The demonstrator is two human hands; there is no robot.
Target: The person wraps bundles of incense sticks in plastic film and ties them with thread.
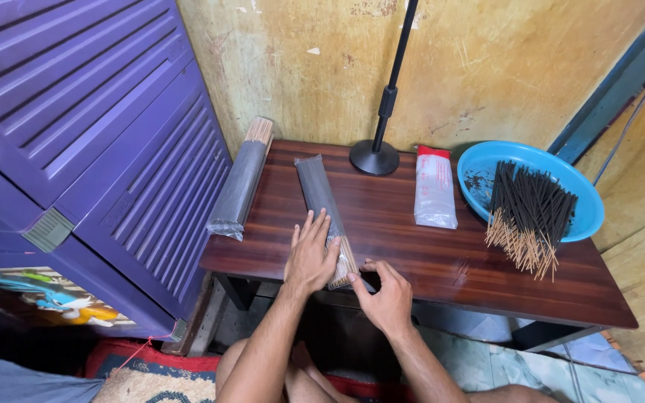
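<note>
Wooden table: left hand presses clear incense packet.

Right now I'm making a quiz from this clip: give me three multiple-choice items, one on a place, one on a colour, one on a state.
1. Where do the loose incense sticks lie?
A. in the bowl at the table's right
B. on the floor
C. against the purple cabinet

2. What colour is that bowl?
A. red
B. blue
C. white

3. How is the left hand?
A. raised in the air
B. closed in a fist
C. flat on the wrapped incense bundle

Answers:
1 A, the sticks fan out over the bowl's rim.
2 B, its rim is bright blue.
3 C, the palm presses the bundle to the table while the right hand pinches its near end.
</note>
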